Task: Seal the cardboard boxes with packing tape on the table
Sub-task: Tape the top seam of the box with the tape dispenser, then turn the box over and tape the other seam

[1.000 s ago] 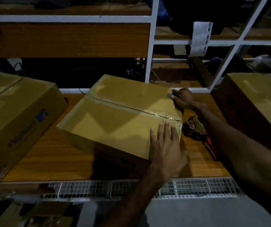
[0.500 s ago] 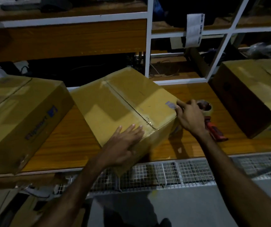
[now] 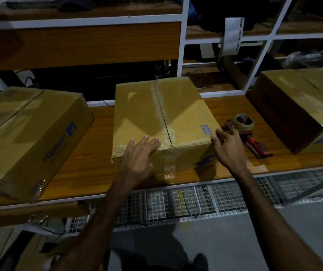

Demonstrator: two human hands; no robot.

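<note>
A closed cardboard box (image 3: 178, 112) stands in the middle of the wooden table (image 3: 94, 161), its top seam running away from me with clear tape over it and down the front face. My left hand (image 3: 139, 157) lies flat on the box's near left edge, fingers spread. My right hand (image 3: 229, 147) touches the box's near right corner by a blue barcode label. A tape dispenser (image 3: 248, 132) with a red handle and a tape roll lies on the table just right of my right hand.
A large cardboard box (image 3: 25, 137) with blue print sits at the left, another box (image 3: 301, 106) at the right. White metal shelving (image 3: 182, 45) rises behind the table. A wire mesh shelf (image 3: 205, 198) runs below the table's front edge.
The middle box has been turned on the table so its seam now points straight away from me. Both hands stayed on it, ending at its near edge and near right corner.
</note>
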